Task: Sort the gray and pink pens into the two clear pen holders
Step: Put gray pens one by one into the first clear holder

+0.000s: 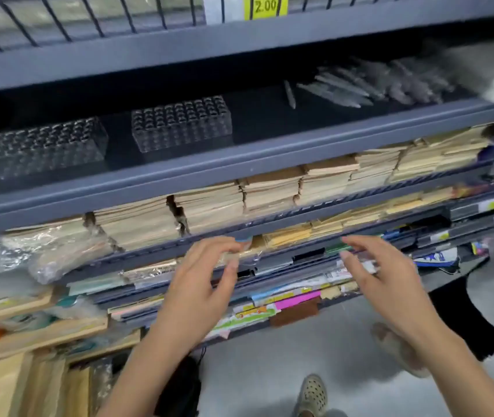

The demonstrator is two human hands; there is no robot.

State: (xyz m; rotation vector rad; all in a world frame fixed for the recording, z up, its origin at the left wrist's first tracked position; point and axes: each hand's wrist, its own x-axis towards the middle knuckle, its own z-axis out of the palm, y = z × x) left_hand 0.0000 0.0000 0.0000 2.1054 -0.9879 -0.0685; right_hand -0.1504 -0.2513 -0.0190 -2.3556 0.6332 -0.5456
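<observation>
Two clear pen holders with rows of holes stand on a dark shelf: one at the left [44,147], one nearer the middle [181,123]. Both look empty. A blurred pile of gray pens [372,82] lies at the right of the same shelf, with one pen [289,94] apart to its left. I cannot make out pink pens in the blur. My left hand [206,284] and my right hand [387,275] hover below that shelf, in front of the lower shelves, fingers apart and holding nothing.
Stacks of tan envelopes [269,188] fill the shelf below the holders. Lower shelves hold paper and colored packs. A wire rack and a yellow price tag [265,6] are above. Wooden frames [29,332] lean at lower left. Shoes [312,395] show on the gray floor.
</observation>
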